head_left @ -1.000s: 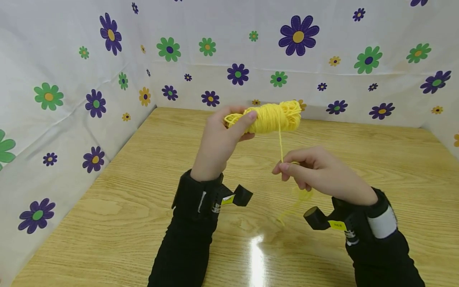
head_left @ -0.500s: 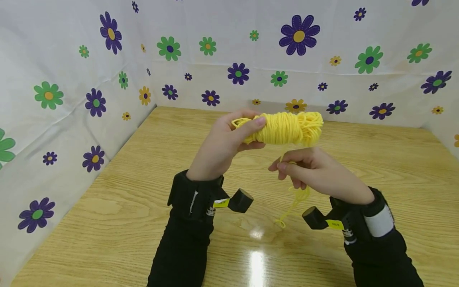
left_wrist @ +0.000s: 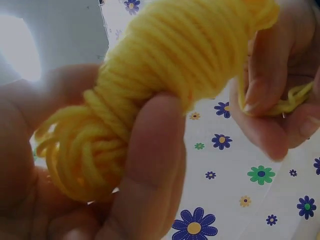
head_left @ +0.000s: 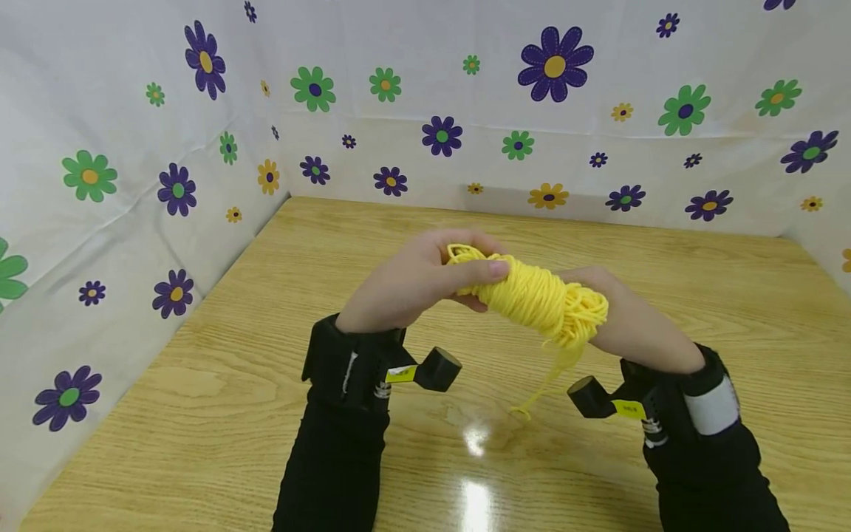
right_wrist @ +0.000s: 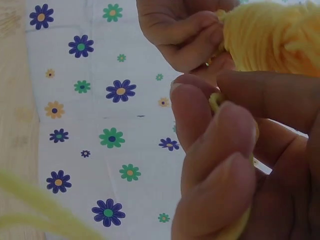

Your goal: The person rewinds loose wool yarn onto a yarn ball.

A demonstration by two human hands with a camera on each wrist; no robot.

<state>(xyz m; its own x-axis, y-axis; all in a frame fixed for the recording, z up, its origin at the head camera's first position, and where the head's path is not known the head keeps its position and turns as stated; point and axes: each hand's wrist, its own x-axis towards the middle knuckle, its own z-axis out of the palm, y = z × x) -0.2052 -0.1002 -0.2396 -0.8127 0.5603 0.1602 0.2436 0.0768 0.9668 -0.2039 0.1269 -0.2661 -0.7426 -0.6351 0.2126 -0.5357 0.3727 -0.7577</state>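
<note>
Judging the yellow yarn skein (head_left: pixel 535 292) light, soft and squashable, best held at its wound middle, I note the left hand (head_left: pixel 422 281) gripping its looped end, the rest jutting beyond, the right hand (left_wrist: pixel 274 67) pinching its loose strand (left_wrist: pixel 290 102).

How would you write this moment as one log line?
left hand: grips yarn bundle | right hand: holds strand leading from yarn bundle | wooden table: beneath both hands
</note>
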